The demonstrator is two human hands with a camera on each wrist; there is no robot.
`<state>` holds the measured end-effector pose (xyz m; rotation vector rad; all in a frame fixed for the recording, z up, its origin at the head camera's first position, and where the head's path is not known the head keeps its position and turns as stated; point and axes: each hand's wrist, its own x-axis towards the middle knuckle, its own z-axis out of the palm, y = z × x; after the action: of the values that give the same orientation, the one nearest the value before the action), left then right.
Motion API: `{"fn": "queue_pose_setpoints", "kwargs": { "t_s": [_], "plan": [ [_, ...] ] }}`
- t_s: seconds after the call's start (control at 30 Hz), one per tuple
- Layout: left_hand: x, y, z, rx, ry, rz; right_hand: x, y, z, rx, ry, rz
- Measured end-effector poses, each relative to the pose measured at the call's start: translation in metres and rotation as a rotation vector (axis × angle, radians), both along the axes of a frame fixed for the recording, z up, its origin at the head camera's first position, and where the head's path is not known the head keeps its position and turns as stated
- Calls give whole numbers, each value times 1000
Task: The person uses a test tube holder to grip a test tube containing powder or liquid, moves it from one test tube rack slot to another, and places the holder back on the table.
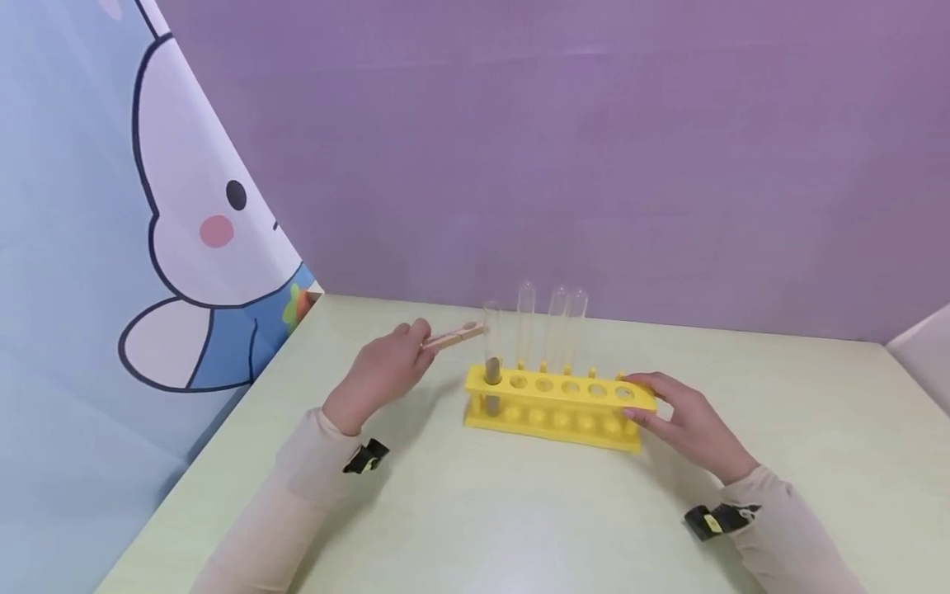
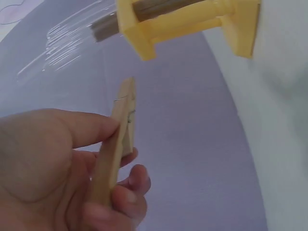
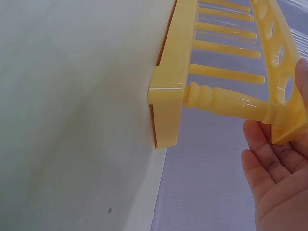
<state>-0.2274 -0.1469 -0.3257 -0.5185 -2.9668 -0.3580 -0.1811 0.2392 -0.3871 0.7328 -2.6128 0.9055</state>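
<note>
My left hand (image 1: 386,367) pinches a wooden test tube clamp (image 2: 111,149) between thumb and fingers. In the head view the clamp's tip reaches the side of an upright glass test tube (image 1: 492,334), below its mouth. Dark grey-brown material (image 1: 493,371) fills the lower part of that tube, which stands in the leftmost hole of a yellow test tube rack (image 1: 552,433). At the rack's right end, my right hand (image 1: 693,421) grips the top bar, thumb in front and fingers behind. The right wrist view shows fingers (image 3: 262,168) under the bar's end.
Several clear test tubes (image 1: 526,322) stand upside down on the pegs along the rack's back. Behind the pale table (image 1: 475,511) rises a purple backdrop (image 1: 564,165). A blue cartoon-print curtain (image 1: 67,330) hangs along the left edge.
</note>
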Motion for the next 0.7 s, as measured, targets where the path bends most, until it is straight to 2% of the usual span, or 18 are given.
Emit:
{"fn": "queue_pose_setpoints", "kwargs": {
  "t_s": [0.2, 0.33, 0.5, 0.7],
  "plan": [
    [-1, -1, 9, 27, 42, 63, -1, 0, 0, 3, -15, -9],
    [-2, 0, 18, 0, 59, 90, 0, 1, 0, 5, -8, -15],
    [0, 1, 27, -47, 37, 100, 1, 0, 0, 7, -2, -11],
    [3, 1, 38, -59, 52, 95, 1, 0, 0, 6, -15, -8]
  ]
}}
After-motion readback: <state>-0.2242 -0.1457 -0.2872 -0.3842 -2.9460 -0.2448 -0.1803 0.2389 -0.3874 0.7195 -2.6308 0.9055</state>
